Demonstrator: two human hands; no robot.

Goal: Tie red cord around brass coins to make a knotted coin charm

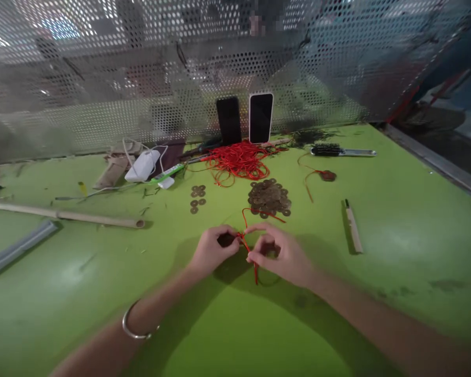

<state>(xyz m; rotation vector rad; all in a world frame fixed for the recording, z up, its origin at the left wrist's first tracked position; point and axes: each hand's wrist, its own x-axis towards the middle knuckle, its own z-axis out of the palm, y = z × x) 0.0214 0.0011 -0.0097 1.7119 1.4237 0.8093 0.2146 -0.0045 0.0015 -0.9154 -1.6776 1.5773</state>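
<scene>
My left hand and my right hand meet over the green table, both pinching a red cord. The cord loops up toward the coins and a short end hangs down between my hands. My left fingers also seem to hold a dark coin, partly hidden. Just beyond my hands lies a pile of brown holed coins. A silver bangle circles my left wrist.
A tangle of red cords lies before two upright phones. Several loose coins, a white charger, a brush, a finished cord piece, a small stick, a bamboo rod. Perforated metal screen behind.
</scene>
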